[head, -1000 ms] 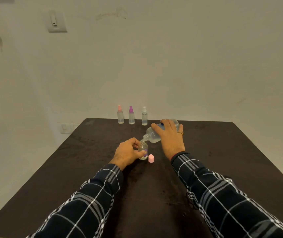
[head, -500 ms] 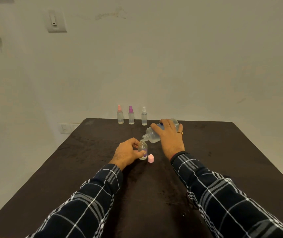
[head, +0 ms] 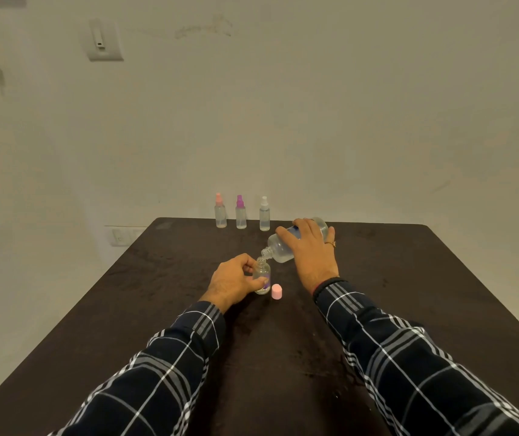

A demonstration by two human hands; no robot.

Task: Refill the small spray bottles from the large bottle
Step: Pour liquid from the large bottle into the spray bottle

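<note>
Head view, nearest first: two dark plaid sleeves [head: 163,366] reach forward over a dark brown table [head: 409,294] with a mottled, scuffed top.

The left hand [head: 233,281] is curled round a small clear bottle [head: 264,270] that stands upright and uncapped on the table, thumb and fingers wrapping its body and hiding part of its purple label. Just to the right of that hand's fingertips a pink cap [head: 277,292] stands on the table, close beside the bottle's base but apart from it.

Beyond and to the right of the left hand, the right hand [head: 310,250] grips the large bottle [head: 278,247] from above, fingers draped over its body — a ring [head: 333,243] shows on one finger. This bottle is tipped nearly flat, its open threaded neck pointing down and left, directly over the small bottle's mouth. Whether liquid is running between them is too fine to tell.

Farther than both hands, at the table's far edge, three capped spray bottles stand in a row, none between the hands: a pink-topped one [head: 220,212], a purple-topped one [head: 240,214] and a white-topped one [head: 264,214], the last nearest the right hand.

Behind — a plain pale wall [head: 346,121] with a switch plate [head: 105,40] high on the left and a socket [head: 123,236] low beside the table's far left corner.
</note>
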